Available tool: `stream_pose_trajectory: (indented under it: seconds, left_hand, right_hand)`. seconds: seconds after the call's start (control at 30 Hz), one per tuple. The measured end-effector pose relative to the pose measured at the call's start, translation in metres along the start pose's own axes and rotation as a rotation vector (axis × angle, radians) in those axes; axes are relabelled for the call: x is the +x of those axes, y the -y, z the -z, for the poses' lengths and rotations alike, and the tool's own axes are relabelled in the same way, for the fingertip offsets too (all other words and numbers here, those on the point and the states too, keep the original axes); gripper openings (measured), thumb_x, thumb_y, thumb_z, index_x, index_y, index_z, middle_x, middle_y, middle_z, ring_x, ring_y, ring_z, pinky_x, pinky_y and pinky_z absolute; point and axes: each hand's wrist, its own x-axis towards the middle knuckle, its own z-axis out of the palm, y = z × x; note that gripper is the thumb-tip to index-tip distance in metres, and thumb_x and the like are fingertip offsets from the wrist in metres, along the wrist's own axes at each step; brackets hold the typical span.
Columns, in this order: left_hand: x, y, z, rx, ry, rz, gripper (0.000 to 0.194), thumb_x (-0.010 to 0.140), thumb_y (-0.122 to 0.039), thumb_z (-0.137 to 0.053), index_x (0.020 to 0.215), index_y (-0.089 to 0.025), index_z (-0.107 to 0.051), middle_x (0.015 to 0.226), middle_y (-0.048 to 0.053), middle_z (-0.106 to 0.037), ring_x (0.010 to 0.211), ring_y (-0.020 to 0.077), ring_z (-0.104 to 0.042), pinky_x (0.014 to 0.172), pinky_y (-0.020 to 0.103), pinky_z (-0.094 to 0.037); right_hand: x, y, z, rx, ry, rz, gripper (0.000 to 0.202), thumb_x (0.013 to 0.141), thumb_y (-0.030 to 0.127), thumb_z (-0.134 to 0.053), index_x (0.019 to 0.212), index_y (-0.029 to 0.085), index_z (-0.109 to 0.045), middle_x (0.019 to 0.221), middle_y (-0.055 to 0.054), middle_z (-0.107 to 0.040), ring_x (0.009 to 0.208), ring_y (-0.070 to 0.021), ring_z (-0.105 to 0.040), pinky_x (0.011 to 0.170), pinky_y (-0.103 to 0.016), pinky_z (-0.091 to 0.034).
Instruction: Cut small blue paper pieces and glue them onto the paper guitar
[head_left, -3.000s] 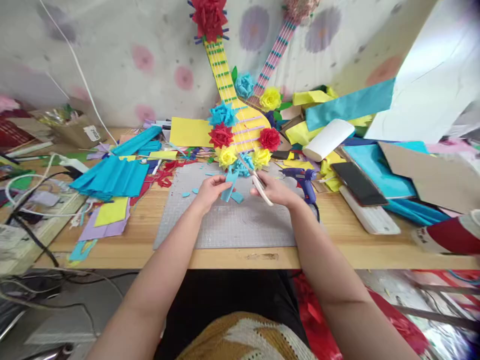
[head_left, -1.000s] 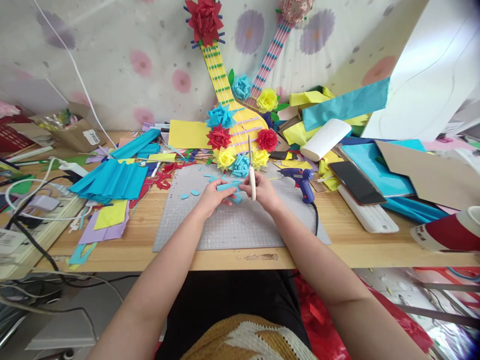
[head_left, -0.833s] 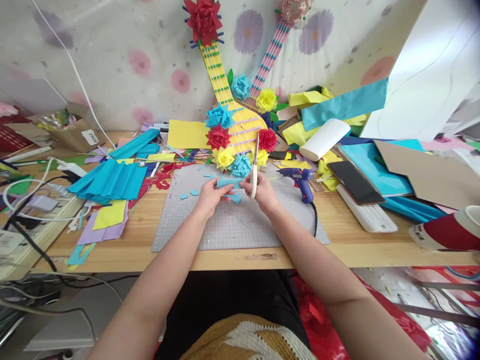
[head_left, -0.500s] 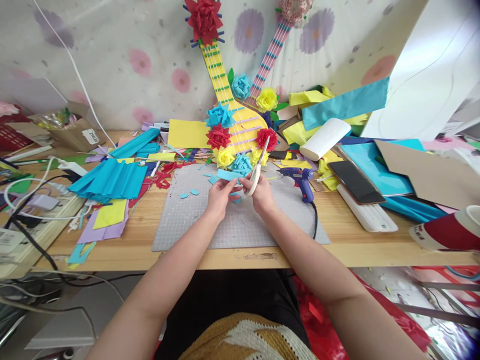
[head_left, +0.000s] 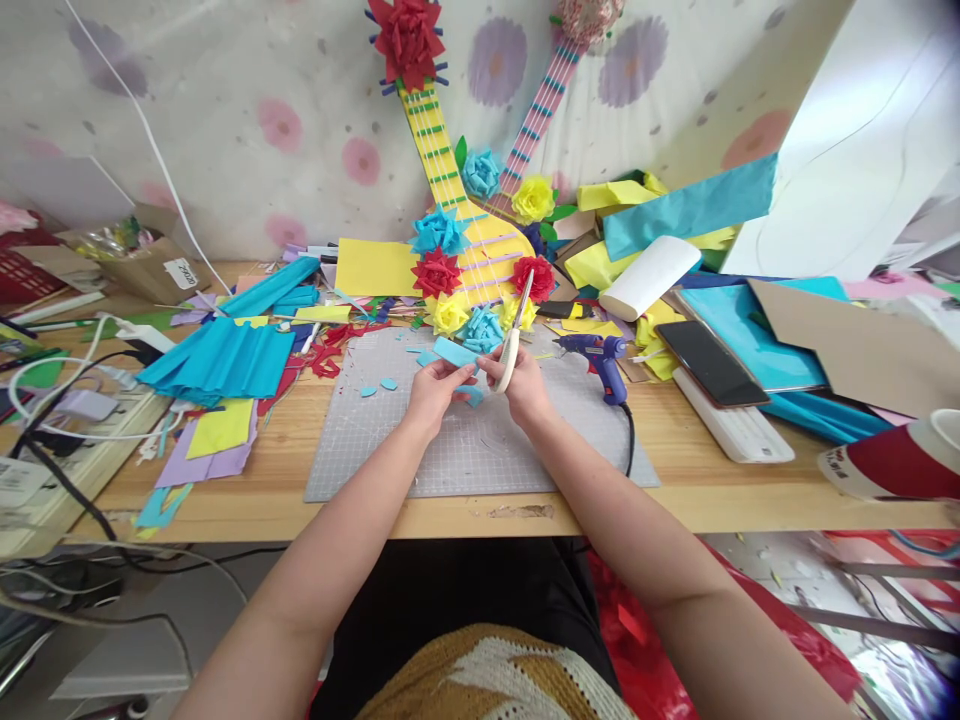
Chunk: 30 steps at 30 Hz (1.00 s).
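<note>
Between thumb and fingers, my left hand [head_left: 439,392] pinches a strip of light-blue paper [head_left: 454,352] above the cutting mat. White-handled scissors [head_left: 513,345] are in my right hand [head_left: 519,385], blades pointing up and away from me; my right thumb and fingertips come close to the paper's right end, and I cannot tell whether they touch it. Small blue paper pieces [head_left: 388,384] lie on the grey cutting mat [head_left: 360,455] to the left of my hands. Just beyond stands a yellow paper guitar [head_left: 491,255] with red, blue and yellow paper flowers.
A blue glue gun [head_left: 609,368] sits at the mat's right, its cord running to the front. Farther right are a phone [head_left: 712,362] and a red-and-white cup [head_left: 896,458]. Blue crepe paper [head_left: 232,360] and a power strip [head_left: 82,470] with cables occupy the left.
The blue paper strip has tilted a little in my left hand, showing more of its face. The scissors have turned slightly in my right hand.
</note>
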Motion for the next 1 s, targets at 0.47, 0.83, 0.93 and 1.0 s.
stream_pose_trajectory:
  seconds: [0.47, 0.83, 0.93, 1.0]
  left_hand:
    - [0.009, -0.003, 0.007, -0.275, -0.150, -0.026, 0.018, 0.061, -0.020, -0.075, 0.070, -0.015, -0.060, 0.071, -0.002, -0.065, 0.077, 0.0124, -0.065, 0.071, 0.025, -0.050]
    - [0.013, -0.009, 0.017, -0.381, -0.139, -0.071, 0.018, 0.063, -0.022, -0.072, 0.075, -0.018, -0.059, 0.077, -0.002, -0.068, 0.083, 0.0115, -0.065, 0.082, 0.026, -0.049]
    - [0.011, -0.009, 0.013, -0.385, -0.122, -0.079, 0.017, 0.060, -0.020, -0.072, 0.070, -0.017, -0.059, 0.070, -0.003, -0.066, 0.075, 0.0103, -0.063, 0.081, 0.026, -0.049]
    - [0.009, -0.009, 0.011, -0.397, -0.101, -0.077, 0.017, 0.058, -0.018, -0.073, 0.066, -0.016, -0.059, 0.068, -0.002, -0.066, 0.071, 0.0100, -0.063, 0.080, 0.026, -0.049]
  right_hand:
    - [0.005, 0.006, 0.016, -0.518, 0.115, 0.063, 0.050, 0.063, 0.065, -0.062, 0.078, 0.022, -0.043, 0.069, 0.001, -0.054, 0.062, -0.0145, -0.050, 0.058, -0.029, -0.038]
    - [-0.007, 0.027, 0.027, -1.239, 0.660, 0.065, 0.053, 0.074, 0.072, -0.048, 0.090, 0.021, -0.047, 0.087, -0.008, -0.062, 0.077, -0.0251, -0.057, 0.064, -0.032, -0.037]
    - [-0.008, 0.030, 0.027, -1.188, 0.698, 0.067, 0.053, 0.075, 0.073, -0.045, 0.088, 0.021, -0.045, 0.089, -0.007, -0.062, 0.080, -0.0248, -0.057, 0.069, -0.033, -0.039]
    - [-0.008, 0.030, 0.027, -1.139, 0.706, 0.066, 0.053, 0.075, 0.073, -0.043, 0.087, 0.021, -0.044, 0.089, -0.007, -0.060, 0.081, -0.0240, -0.056, 0.071, -0.034, -0.040]
